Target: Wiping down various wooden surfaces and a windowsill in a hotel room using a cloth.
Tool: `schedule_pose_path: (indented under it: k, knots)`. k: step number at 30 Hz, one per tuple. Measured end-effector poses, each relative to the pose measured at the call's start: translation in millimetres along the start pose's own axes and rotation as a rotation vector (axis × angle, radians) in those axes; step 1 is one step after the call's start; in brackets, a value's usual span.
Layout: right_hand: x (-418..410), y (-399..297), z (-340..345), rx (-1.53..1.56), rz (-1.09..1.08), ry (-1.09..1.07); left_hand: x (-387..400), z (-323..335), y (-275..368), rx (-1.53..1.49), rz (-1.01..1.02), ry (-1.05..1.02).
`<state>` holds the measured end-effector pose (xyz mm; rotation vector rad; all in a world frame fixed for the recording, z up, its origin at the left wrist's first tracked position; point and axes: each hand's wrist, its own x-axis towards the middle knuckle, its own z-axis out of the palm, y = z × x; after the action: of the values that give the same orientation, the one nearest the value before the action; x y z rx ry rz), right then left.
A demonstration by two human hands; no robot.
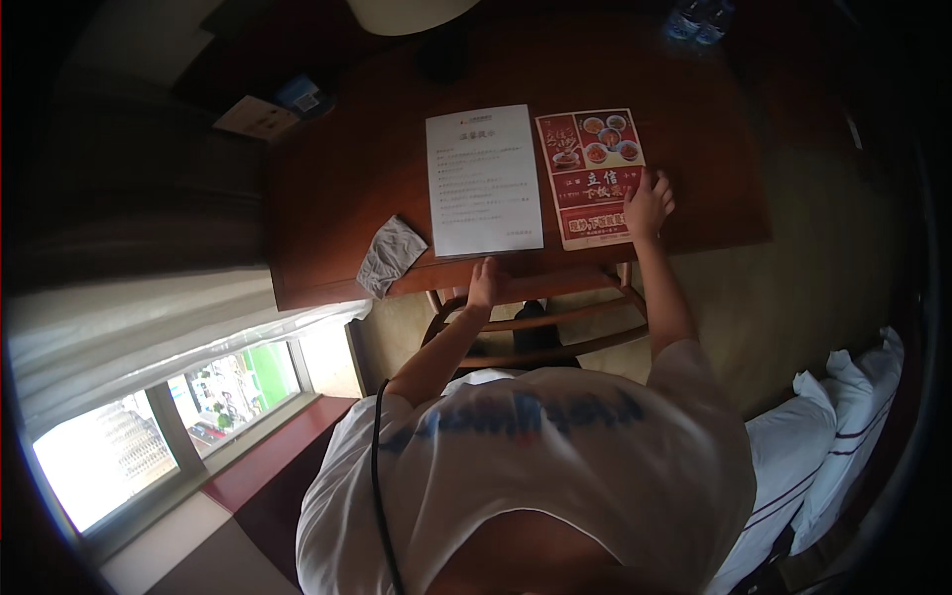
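Observation:
My right hand point(651, 202) rests at the right edge of a red printed menu flyer point(591, 187) with pictures of dishes. Its thumb side lies over the flyer, and whether the fingers pinch the edge is unclear. To the left, a white printed sheet point(483, 182) lies flat on the brown wooden desk point(349, 171). My left hand point(483, 286) is at the desk's front edge, just below that sheet, with nothing visible in it. A crumpled grey cloth point(392, 255) lies near the front edge, left of the white sheet.
A wooden chair point(573, 346) stands between me and the desk. Two plastic water bottles point(698, 24) are at the far right, and a card point(255, 117) is at the far left. A lampshade point(413, 13) hangs over the back. White pillows point(781, 454) are at right, a window point(238, 394) at left.

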<state>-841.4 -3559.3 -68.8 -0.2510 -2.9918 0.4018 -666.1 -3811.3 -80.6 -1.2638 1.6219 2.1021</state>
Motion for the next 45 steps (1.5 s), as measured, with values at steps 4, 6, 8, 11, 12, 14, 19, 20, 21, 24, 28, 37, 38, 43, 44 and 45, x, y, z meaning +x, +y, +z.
schedule_pose_path:
  k: [4,6,8,11,12,14,19,20,21,24,28,37,38,43,44,45]
  knots:
    - [-51.6,-33.6,-2.1,0.03,-0.352,0.03,-37.9,-24.3,23.8,0.483,0.406,-0.199]
    - [-84.1,-63.8,-0.8,0.192,-0.507,-0.056,-31.3,-55.9,26.6,0.674,0.602,-0.08]
    - [-117.6,-93.2,0.3,0.298,-0.637,-0.168,-32.3,-83.0,40.7,1.073,0.839,0.127]
    - [-159.3,-121.0,2.0,0.177,-0.817,-0.307,-29.0,-127.9,44.4,1.378,0.822,0.302]
    - [-169.0,-121.3,9.7,0.173,-0.769,-0.317,-26.8,-143.5,42.3,1.408,0.711,0.301]
    - [-174.0,-121.9,13.3,0.161,-0.703,-0.29,-18.3,-173.3,38.0,1.468,0.778,0.208]
    - [-197.5,-153.1,8.1,-0.07,-0.447,-0.26,-10.3,-225.3,43.7,1.599,0.947,-0.067]
    - [-209.3,-172.5,12.0,-0.036,-0.337,-0.251,-8.7,-233.7,44.9,1.581,0.959,-0.086]
    - [-217.9,-193.7,16.9,0.002,-0.236,-0.235,-5.1,-240.8,48.3,1.613,0.97,-0.118]
    - [-258.8,-267.9,22.0,0.275,-0.483,-0.213,-0.4,-260.1,64.2,1.568,0.983,-0.181]
    - [-283.8,-323.0,55.5,0.167,-0.515,-0.231,-15.1,-296.6,100.8,1.384,0.978,-0.129]
    - [-262.2,-354.4,93.5,0.101,-0.677,-0.223,-11.2,-362.2,109.3,0.97,0.812,-0.063]
    - [-253.9,-364.4,101.8,0.188,-0.578,-0.168,-15.0,-363.4,112.7,0.931,0.824,-0.074]
    - [-174.2,-408.0,124.3,0.254,-0.505,-0.165,-14.5,-382.2,131.2,0.889,0.878,-0.044]
    - [-149.2,-416.2,127.9,0.273,-0.543,-0.15,-18.7,-384.6,137.5,0.925,0.776,-0.026]
    - [-121.8,-426.0,133.0,0.294,-0.58,-0.13,-20.8,-387.5,142.6,0.961,0.678,-0.005]
